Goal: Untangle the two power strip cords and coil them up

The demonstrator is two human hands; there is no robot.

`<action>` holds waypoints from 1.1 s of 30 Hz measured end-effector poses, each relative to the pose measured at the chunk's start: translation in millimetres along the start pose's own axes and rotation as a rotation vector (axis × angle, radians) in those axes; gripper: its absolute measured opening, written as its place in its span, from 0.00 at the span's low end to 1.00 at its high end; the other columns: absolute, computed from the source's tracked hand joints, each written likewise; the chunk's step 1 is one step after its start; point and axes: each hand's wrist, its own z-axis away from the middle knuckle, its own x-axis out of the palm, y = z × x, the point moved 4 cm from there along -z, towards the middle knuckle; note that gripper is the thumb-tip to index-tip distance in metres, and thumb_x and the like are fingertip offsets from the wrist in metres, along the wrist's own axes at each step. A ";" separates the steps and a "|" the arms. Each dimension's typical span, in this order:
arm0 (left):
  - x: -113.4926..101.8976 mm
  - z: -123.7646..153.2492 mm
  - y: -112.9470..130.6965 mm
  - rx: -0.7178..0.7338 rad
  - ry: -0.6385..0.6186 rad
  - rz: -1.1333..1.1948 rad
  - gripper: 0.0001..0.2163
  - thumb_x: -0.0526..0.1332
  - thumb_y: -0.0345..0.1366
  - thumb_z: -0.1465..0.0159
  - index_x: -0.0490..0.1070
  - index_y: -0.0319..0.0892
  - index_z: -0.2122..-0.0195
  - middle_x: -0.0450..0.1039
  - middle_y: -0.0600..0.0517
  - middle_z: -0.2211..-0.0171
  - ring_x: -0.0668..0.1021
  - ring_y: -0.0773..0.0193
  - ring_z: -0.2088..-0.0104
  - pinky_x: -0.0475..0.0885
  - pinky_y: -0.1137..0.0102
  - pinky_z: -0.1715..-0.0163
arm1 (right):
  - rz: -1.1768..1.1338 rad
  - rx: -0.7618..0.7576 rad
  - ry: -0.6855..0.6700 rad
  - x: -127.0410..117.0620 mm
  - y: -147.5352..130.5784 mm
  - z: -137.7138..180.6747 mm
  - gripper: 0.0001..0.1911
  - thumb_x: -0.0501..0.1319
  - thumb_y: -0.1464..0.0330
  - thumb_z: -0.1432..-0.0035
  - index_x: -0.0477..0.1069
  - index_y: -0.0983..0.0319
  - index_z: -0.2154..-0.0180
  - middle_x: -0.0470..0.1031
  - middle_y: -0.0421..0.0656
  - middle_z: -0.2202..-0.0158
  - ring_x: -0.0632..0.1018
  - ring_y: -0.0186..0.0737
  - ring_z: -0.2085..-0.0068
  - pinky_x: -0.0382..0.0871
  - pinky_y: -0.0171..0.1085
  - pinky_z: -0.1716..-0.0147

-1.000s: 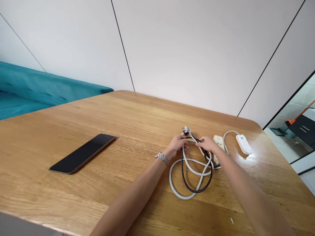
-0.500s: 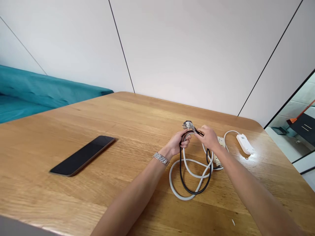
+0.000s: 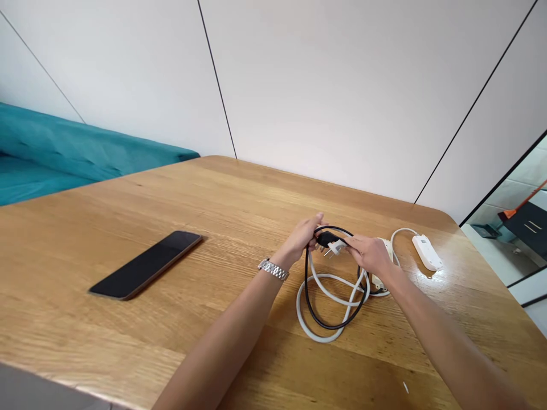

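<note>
A black cable [image 3: 318, 320] and a white cable [image 3: 304, 320] lie in tangled loops on the wooden table [image 3: 128, 353]. My left hand [image 3: 304, 237], with a metal watch on the wrist, is closed on the black cable's upper end near a black plug [image 3: 323, 237]. My right hand [image 3: 370, 254] pinches a white plug [image 3: 336, 247] whose prongs point left, just right of the black plug. A cream power strip [image 3: 387, 250] lies partly hidden behind my right hand.
A dark phone [image 3: 147, 265] lies face up on the table's left half. A white adapter box [image 3: 426, 251] sits at the far right near the rounded corner. A teal cushion [image 3: 64, 154] is beyond the left edge; a white wall stands behind.
Both hands lowered a little. The grey plug that stuck up above the hands is now turned down between them, and a black plug shows in my left hand.
</note>
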 end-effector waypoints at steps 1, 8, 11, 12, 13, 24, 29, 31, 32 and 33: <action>-1.3 1.9 3.8 0.055 0.019 -0.093 0.16 0.59 0.49 0.40 0.68 0.38 0.70 0.56 0.59 0.84 0.58 0.76 0.88 0.53 0.80 0.89 | 0.065 0.034 -0.046 -0.5 -1.7 -1.1 0.17 0.50 0.64 0.34 0.72 0.53 0.48 0.78 0.43 0.58 0.77 0.39 0.59 0.63 0.32 0.65; 4.2 8.7 9.5 0.259 0.085 -0.550 0.10 0.62 0.40 0.44 0.73 0.38 0.67 0.64 0.56 0.81 0.63 0.72 0.84 0.56 0.77 0.84 | 0.287 0.156 -0.222 15.9 -14.8 -9.6 0.17 0.48 0.68 0.35 0.73 0.58 0.52 0.77 0.49 0.54 0.78 0.46 0.57 0.65 0.37 0.64; 9.7 6.3 3.2 0.280 0.095 -0.639 0.09 0.62 0.39 0.44 0.73 0.38 0.68 0.69 0.53 0.79 0.68 0.69 0.79 0.60 0.75 0.79 | 0.304 0.231 -0.233 29.6 -18.2 -11.5 0.18 0.48 0.73 0.37 0.75 0.63 0.56 0.78 0.54 0.57 0.79 0.49 0.58 0.67 0.40 0.63; 10.9 4.9 0.6 0.274 0.091 -0.661 0.09 0.62 0.39 0.44 0.73 0.38 0.68 0.71 0.52 0.78 0.69 0.67 0.77 0.61 0.75 0.77 | 0.305 0.245 -0.231 32.9 -19.1 -12.1 0.18 0.48 0.75 0.37 0.75 0.64 0.56 0.78 0.56 0.57 0.79 0.50 0.58 0.67 0.41 0.63; 11.5 3.7 -1.4 0.272 0.088 -0.687 0.09 0.61 0.39 0.44 0.74 0.37 0.69 0.72 0.51 0.77 0.70 0.66 0.76 0.61 0.74 0.76 | 0.303 0.253 -0.227 35.1 -19.7 -12.5 0.18 0.47 0.75 0.37 0.75 0.65 0.56 0.78 0.57 0.58 0.80 0.50 0.59 0.67 0.41 0.63; 17.1 16.3 9.4 0.152 -0.033 -0.398 0.15 0.61 0.46 0.44 0.69 0.38 0.75 0.50 0.61 0.86 0.53 0.76 0.86 0.47 0.77 0.85 | -0.535 0.414 0.379 -30.6 32.9 17.6 0.22 0.54 0.54 0.41 0.75 0.63 0.74 0.76 0.43 0.75 0.75 0.37 0.74 0.65 0.34 0.72; 28.2 28.4 18.9 0.049 -0.201 -0.121 0.16 0.65 0.48 0.47 0.68 0.39 0.75 0.43 0.64 0.87 0.46 0.78 0.87 0.39 0.77 0.88 | -0.727 0.697 0.139 -10.2 51.3 38.0 0.22 0.55 0.51 0.44 0.75 0.63 0.70 0.77 0.45 0.73 0.73 0.35 0.78 0.61 0.32 0.80; 29.4 31.6 23.4 0.062 -0.269 -0.076 0.18 0.67 0.49 0.49 0.63 0.40 0.79 0.42 0.64 0.87 0.46 0.79 0.88 0.39 0.77 0.89 | -0.620 0.727 0.014 1.7 49.4 39.8 0.21 0.56 0.52 0.44 0.74 0.62 0.74 0.74 0.42 0.80 0.73 0.36 0.80 0.61 0.32 0.80; 29.3 32.8 24.9 0.066 -0.298 -0.060 0.20 0.67 0.49 0.49 0.61 0.41 0.80 0.42 0.64 0.87 0.46 0.79 0.88 0.39 0.78 0.89 | -0.558 0.726 -0.010 5.7 47.5 38.9 0.20 0.57 0.52 0.45 0.73 0.61 0.76 0.72 0.42 0.82 0.73 0.37 0.79 0.61 0.33 0.79; 28.9 33.7 26.1 0.068 -0.324 -0.045 0.21 0.67 0.49 0.49 0.59 0.41 0.81 0.42 0.64 0.88 0.46 0.80 0.88 0.39 0.78 0.89 | -0.501 0.715 -0.017 8.6 45.0 37.0 0.20 0.59 0.52 0.46 0.73 0.61 0.77 0.72 0.42 0.82 0.74 0.39 0.78 0.62 0.34 0.78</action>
